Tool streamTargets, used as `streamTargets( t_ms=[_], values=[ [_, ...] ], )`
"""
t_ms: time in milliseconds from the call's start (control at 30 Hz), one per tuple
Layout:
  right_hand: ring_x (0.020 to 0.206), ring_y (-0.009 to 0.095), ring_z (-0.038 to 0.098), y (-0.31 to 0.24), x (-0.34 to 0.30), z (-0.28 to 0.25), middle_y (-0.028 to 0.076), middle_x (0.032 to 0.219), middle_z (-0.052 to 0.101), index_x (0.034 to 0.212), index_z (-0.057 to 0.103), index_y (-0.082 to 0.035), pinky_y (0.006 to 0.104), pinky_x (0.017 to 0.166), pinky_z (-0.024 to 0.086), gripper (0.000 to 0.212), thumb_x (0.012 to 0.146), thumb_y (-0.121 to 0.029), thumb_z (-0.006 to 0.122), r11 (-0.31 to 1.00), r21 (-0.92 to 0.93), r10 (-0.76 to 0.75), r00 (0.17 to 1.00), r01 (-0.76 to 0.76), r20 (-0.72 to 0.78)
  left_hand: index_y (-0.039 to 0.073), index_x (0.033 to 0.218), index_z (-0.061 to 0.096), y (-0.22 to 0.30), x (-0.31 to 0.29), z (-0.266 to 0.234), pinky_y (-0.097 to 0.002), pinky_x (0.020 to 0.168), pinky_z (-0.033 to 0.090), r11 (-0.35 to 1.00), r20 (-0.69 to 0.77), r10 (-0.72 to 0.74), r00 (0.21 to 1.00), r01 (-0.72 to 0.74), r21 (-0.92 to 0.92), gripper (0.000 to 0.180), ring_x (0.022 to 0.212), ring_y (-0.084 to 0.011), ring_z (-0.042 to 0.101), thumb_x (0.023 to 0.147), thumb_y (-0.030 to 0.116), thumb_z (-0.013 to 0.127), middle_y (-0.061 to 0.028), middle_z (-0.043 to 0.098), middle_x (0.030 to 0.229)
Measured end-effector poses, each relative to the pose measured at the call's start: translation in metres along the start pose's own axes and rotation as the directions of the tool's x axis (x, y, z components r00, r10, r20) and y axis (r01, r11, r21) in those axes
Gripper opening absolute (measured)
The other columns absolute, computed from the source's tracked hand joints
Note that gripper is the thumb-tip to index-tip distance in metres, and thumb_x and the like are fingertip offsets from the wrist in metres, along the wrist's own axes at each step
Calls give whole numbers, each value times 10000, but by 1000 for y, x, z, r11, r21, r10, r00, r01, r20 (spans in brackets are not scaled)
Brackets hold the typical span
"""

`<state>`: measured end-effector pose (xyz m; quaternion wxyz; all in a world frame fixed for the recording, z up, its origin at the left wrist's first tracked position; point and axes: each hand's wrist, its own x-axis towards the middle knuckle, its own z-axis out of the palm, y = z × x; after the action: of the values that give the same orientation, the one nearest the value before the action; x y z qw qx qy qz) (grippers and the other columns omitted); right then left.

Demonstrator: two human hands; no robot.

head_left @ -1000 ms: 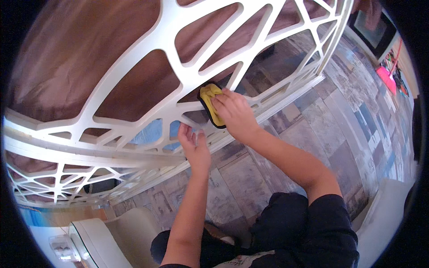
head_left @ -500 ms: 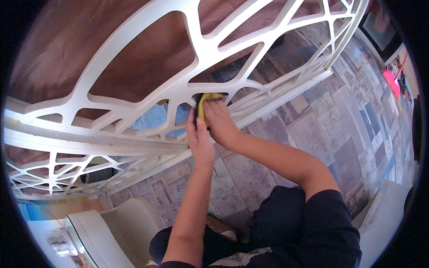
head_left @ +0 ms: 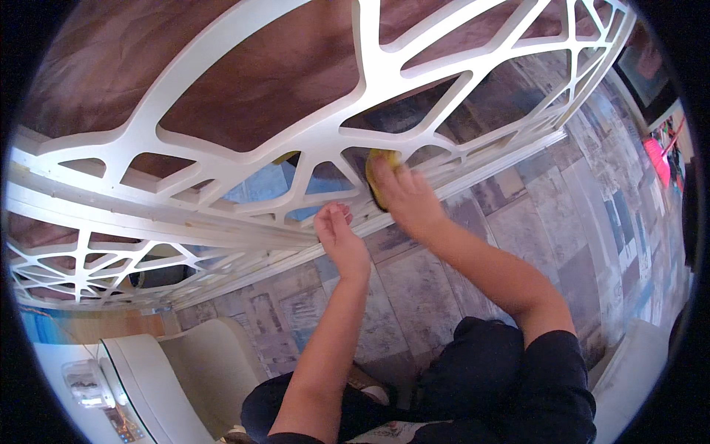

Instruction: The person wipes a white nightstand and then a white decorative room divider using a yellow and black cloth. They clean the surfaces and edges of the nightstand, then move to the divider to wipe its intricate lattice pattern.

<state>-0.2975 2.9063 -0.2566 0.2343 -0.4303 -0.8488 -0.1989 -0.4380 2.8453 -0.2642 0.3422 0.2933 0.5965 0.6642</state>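
A yellow and black cloth is pressed against the lower bars of a white lattice panel. My right hand holds it from the near side, fingers bent over it and slightly blurred by motion. To the left of the cloth, my left hand hovers close to the panel's lower edge, fingers curled in and the thumb up against them. Nothing shows in that hand. The right hand covers part of the cloth.
Brown fabric hangs behind the lattice. A white chair stands at lower left, by a white appliance with a clear part. Patchwork-patterned floor spreads below and right. A pink dustpan or broom is at far right.
My left hand has come off the cloth and its fingers have curled. My right hand has moved the cloth a little to the right along the lattice. The view has shifted slightly.
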Motion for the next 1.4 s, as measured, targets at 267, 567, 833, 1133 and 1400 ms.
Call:
streamTargets(
  t_ms=[267,567,833,1133,1400],
  values=[
    [1100,361,561,-30,0,-11,203,1237,554,1259,550,30,423,970,453,420,839,40,535,548,770,270,940,-327,208,34,1347,419,17,10,-14,-379,1033,387,983,-137,-13,991,-13,-185,434,1136,-232,541,1037,337,446,-111,551,1248],
    [1252,403,489,-94,44,-30,289,1378,457,1329,462,86,427,1073,392,521,813,41,520,210,951,279,946,-226,164,1,1328,485,27,16,-37,-376,1069,391,802,79,-164,983,179,-571,660,1231,-231,521,1041,560,282,-121,537,1353],
    [1293,434,412,-80,23,-12,282,1410,420,1279,478,169,499,1070,382,511,828,-63,544,864,494,-15,975,-98,221,-2,1408,431,17,16,-33,-419,1083,357,904,88,-93,992,122,-409,683,1242,-280,513,1036,553,291,-140,520,1386],
    [1216,393,482,-19,-38,9,221,1301,509,1124,598,63,452,1019,434,351,813,-97,566,861,506,-5,997,-38,82,-41,1241,583,-10,1,-14,-266,900,468,932,241,-346,907,302,200,353,979,-135,600,992,209,588,-79,652,1133],
    [1145,366,513,15,-34,46,177,1205,549,1019,624,-16,461,948,457,284,770,-151,604,882,453,-25,947,-131,321,-2,1198,613,-32,-31,17,-311,916,497,911,379,49,924,-197,361,270,1059,-191,619,948,99,617,-98,645,1171]
  ],
)
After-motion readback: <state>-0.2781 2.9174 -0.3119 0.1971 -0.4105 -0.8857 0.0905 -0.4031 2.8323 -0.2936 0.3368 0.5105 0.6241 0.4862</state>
